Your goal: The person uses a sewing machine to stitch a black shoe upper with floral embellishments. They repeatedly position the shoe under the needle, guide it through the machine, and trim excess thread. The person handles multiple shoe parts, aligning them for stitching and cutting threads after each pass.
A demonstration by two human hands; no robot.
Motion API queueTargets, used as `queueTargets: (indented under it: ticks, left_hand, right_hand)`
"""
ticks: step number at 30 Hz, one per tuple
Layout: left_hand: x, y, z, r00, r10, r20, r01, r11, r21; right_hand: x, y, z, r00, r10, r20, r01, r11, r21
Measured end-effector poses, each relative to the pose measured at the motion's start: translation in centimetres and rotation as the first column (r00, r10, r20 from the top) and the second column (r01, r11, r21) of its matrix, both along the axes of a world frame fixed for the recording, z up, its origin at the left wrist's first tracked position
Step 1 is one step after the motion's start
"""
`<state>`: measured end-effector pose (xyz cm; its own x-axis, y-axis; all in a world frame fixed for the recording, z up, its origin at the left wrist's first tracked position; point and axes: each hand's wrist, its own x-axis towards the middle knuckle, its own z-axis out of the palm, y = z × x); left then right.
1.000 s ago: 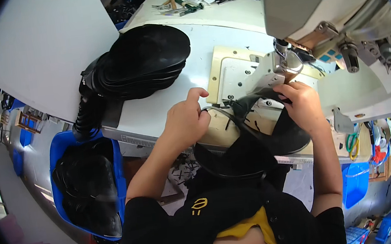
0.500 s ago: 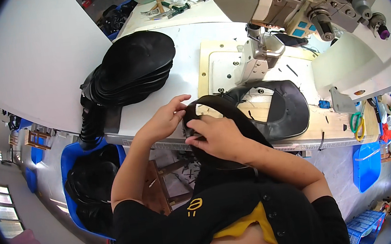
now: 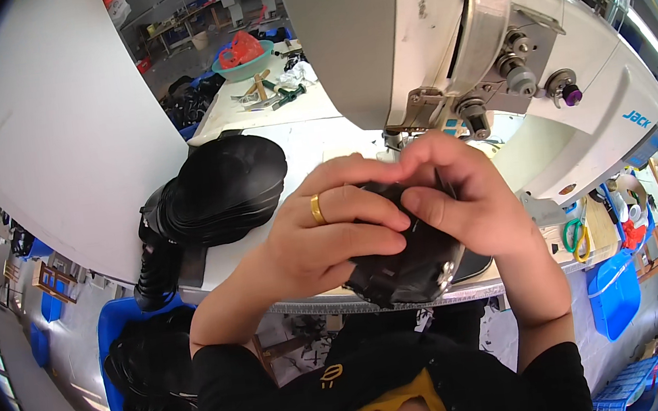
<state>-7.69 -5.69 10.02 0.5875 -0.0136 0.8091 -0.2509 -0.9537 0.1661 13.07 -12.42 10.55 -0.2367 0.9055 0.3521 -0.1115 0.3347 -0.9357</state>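
Observation:
Both hands hold a glossy black leather-like piece (image 3: 414,273) up in front of the sewing machine (image 3: 350,32). My left hand (image 3: 331,225) lies over its left side, a gold ring on one finger, the fingers curled onto it. My right hand (image 3: 471,205) grips the upper right side, thumb on the near face and fingers bent behind. The fingertips of both hands almost meet at its top. Small shiny metal bits show at its lower right edge. Part of another black piece (image 3: 475,265) shows on the table behind it. My hands cover most of the needle area.
A stack of black pieces (image 3: 233,180) lies on the table at left. Below it, a blue bin (image 3: 109,344) holds more. Scissors (image 3: 578,238) with green and yellow handles lie at right, above a blue basket (image 3: 615,295). Hand tools (image 3: 276,94) lie at the back.
Both hands have risen from near the table's front edge with the black piece, which is now turned and held closer up. The view has tilted upward.

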Motion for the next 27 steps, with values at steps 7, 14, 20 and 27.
queueTargets:
  ticks: [7, 14, 20, 27]
  left_hand:
    - [2.1, -2.3, -2.7, 0.944, 0.285, 0.163, -0.289, 0.957, 0.000]
    - [3.8, 0.0, -4.8, 0.921, 0.388, -0.025, -0.385, 0.919, 0.079]
    - [6.0, 3.8, -7.7, 0.889, 0.456, -0.049, -0.451, 0.889, 0.081]
    - [6.4, 4.6, -7.7, 0.888, 0.460, -0.016, -0.456, 0.884, 0.103]
  right_hand:
    - [1.6, -5.7, -3.7, 0.596, -0.726, 0.343, 0.199, 0.547, 0.813]
    - [5.2, -2.0, -4.0, 0.455, -0.727, 0.515, 0.060, 0.602, 0.796]
    - [7.0, 1.4, -6.4, 0.361, -0.750, 0.554, 0.137, 0.630, 0.764]
    - [7.3, 3.1, -7.2, 0.401, -0.790, 0.464, 0.150, 0.557, 0.817]
